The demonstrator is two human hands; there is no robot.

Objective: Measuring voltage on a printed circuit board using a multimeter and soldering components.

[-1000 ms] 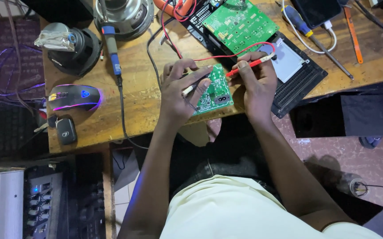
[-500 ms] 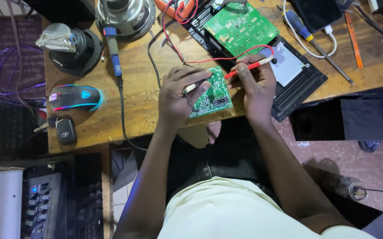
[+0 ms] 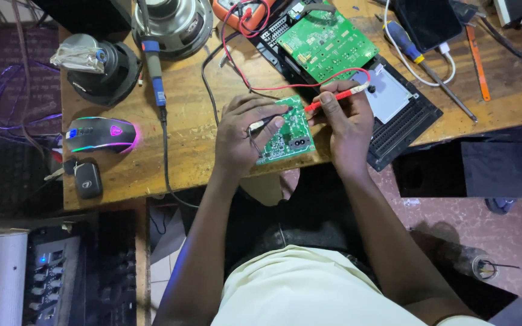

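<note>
A small green circuit board lies at the near edge of the wooden surface, partly under both hands. The left hand rests on its left side, fingers pinching a dark probe against the board. The right hand pinches a red probe, its tip at the board's top edge; a red lead loops away from it. Just behind sits a larger green circuit board on a black tray. To the left lie a soldering iron, a lit mouse, a car key fob and two speakers. A screwdriver lies to the right.
</note>
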